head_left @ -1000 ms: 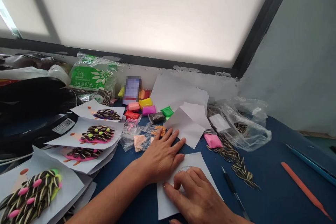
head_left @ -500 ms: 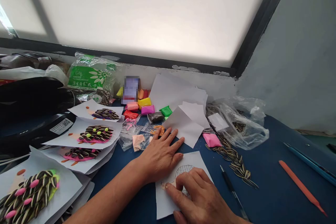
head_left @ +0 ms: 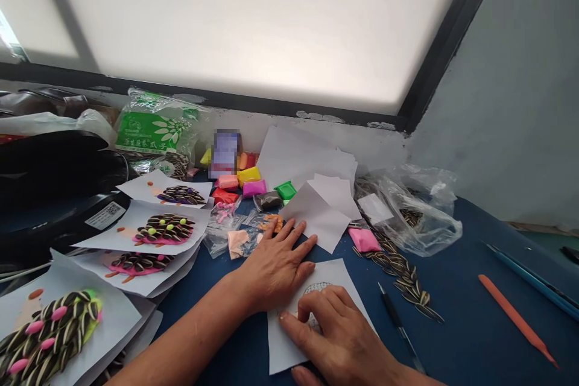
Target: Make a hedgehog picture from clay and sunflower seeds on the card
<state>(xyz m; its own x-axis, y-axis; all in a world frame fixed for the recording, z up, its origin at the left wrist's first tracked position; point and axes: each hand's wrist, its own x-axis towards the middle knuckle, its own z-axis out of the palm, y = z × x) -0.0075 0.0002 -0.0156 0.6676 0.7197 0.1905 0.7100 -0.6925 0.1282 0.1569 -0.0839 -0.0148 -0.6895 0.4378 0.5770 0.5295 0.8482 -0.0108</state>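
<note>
On your right, a pen (head_left: 392,312) lies on the blue tabletop (head_left: 465,350); farther over you have an orange tool (head_left: 514,317) and, just past it, a blue pen (head_left: 529,277). On your left sits a bulky black thing (head_left: 49,163) — behind it, a white plastic bag (head_left: 58,123). A phone-like slab (head_left: 225,154), its face blurred out, stands near the wall (head_left: 534,102) — and you face a bright window (head_left: 248,30) in a dark frame.
</note>
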